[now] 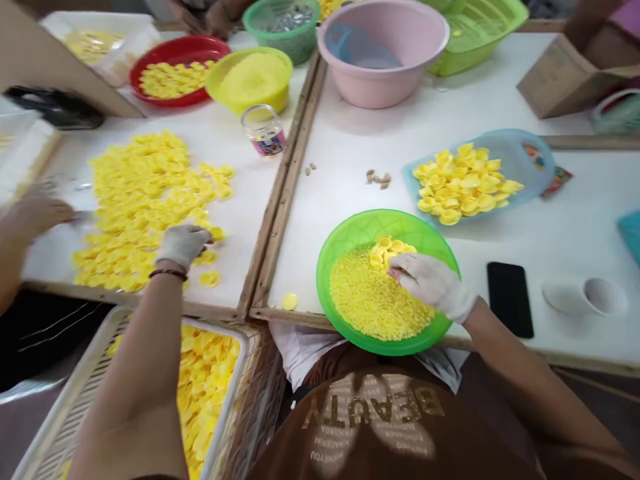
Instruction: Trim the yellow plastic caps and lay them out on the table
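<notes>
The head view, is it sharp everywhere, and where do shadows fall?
Head view: the white cup looks smeared, while yellow granules near the right hand look distinct; head view again: dark shadows cross the brown shirt, and a faint one lies beneath the pink basin.

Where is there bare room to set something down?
Bare white tabletop shows between pink basin and cardboard box, and between blue scoop and black phone; a narrower strip lies between wooden divider and green bowl. It is crowded around the left hand, among yellow pieces, and at the right hand, over the green bowl.
</notes>
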`<action>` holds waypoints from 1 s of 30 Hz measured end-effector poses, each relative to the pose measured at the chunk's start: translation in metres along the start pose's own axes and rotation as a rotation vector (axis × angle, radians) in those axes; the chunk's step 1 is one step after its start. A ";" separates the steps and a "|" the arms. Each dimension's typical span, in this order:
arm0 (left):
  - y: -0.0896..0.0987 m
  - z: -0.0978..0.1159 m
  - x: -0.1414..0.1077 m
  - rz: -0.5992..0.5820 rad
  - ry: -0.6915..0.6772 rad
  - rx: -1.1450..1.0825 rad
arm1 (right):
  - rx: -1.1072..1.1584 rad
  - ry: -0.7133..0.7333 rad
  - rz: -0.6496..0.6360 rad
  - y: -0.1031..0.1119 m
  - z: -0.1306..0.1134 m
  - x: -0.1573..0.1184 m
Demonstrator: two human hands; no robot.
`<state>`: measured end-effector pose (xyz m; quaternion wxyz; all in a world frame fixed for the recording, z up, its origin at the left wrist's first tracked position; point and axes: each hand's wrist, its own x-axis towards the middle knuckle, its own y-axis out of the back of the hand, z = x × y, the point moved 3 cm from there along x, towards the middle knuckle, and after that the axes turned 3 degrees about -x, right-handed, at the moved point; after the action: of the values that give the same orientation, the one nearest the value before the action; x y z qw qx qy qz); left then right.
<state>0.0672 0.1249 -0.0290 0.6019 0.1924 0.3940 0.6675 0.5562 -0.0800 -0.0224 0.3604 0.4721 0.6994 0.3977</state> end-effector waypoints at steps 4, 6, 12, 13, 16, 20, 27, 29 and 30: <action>0.000 0.014 0.009 0.029 0.068 0.266 | -0.152 -0.092 0.058 0.017 0.006 0.010; -0.005 0.040 -0.003 0.113 -0.059 0.317 | -0.226 -0.095 0.035 0.023 0.002 0.024; -0.083 0.142 -0.104 0.043 -0.506 0.008 | -0.322 -0.115 -0.170 0.017 -0.012 0.061; -0.103 0.153 -0.122 -0.058 -0.531 -0.044 | -0.319 -0.139 -0.182 0.015 -0.010 0.062; -0.164 0.177 -0.164 -0.487 -0.488 -0.315 | -0.297 -0.169 -0.173 0.013 0.000 0.055; -0.210 0.188 -0.190 -0.811 -0.168 -0.587 | -0.181 -0.033 0.028 0.014 0.000 0.030; -0.204 0.184 -0.188 -0.838 -0.143 -0.669 | 0.028 0.162 0.223 -0.007 -0.017 -0.006; -0.194 0.179 -0.183 -0.692 -0.246 -0.622 | -0.058 0.097 0.095 -0.022 -0.022 -0.007; -0.189 0.176 -0.183 -0.654 -0.279 -0.605 | -0.119 0.095 0.016 -0.030 -0.026 -0.007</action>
<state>0.3563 -0.0046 -0.0242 0.8571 -0.0383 0.1367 0.4952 0.5240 -0.0997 -0.0370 0.3511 0.4362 0.6868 0.4635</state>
